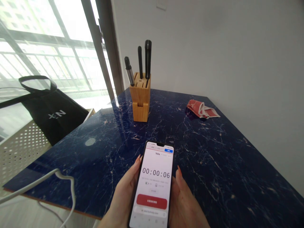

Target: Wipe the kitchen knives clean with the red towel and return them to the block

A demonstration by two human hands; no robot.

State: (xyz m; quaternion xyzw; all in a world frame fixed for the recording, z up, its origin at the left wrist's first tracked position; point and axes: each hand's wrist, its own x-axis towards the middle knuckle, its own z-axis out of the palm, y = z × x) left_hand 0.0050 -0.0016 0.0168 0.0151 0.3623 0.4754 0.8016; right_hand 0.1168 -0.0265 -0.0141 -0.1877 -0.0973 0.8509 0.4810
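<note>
A smartphone is held upright, low in the middle of the view, its screen facing me. The screen shows "Vela", a timer at 00:00:06 and a red button. My left hand grips its left edge, with the thumb along the side. My right hand holds the right edge, thumb raised beside it. The fingers behind the phone are hidden. Beyond it stands a wooden knife block. Two black-handled knives and a tool with a black and steel handle stick out of its top.
A crumpled red and white cloth lies on the blue marbled table, towards the back right. At left, a black bag rests on a perforated light chair. A white cable crosses the table's near left edge.
</note>
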